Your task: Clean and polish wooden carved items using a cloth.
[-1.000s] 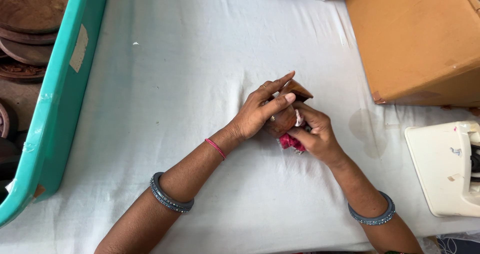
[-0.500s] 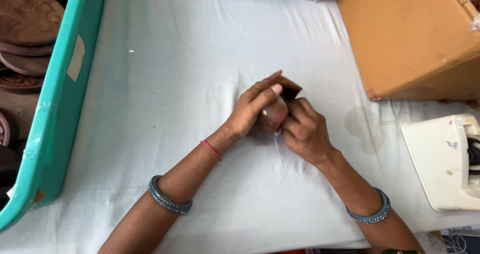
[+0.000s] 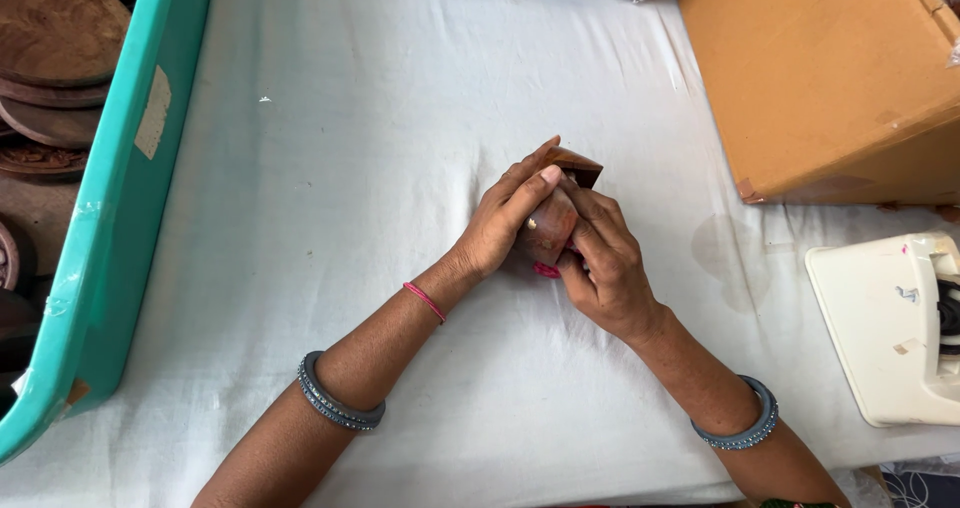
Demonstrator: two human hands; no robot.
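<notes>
— Wooden, brown and small, the piece (image 3: 553,218) sits in the middle of the white cloth (image 3: 330,218), and both hands are closed on it together: left hand (image 3: 505,218) over the top, right hand (image 3: 600,268) under and beside.

— Is the grip safe?

— I think not fully. The fingers cover almost all of it, and something pink (image 3: 545,269) shows below, I cannot tell what. If one hand presses too hard, the piece may slip out and roll on the cloth.

— Where could it go?

— To the right there is a white machine (image 3: 885,328), farther a cardboard box (image 3: 820,78); to the left a teal tray (image 3: 110,218) with round wooden plates (image 3: 55,38). It could knock there.
</notes>
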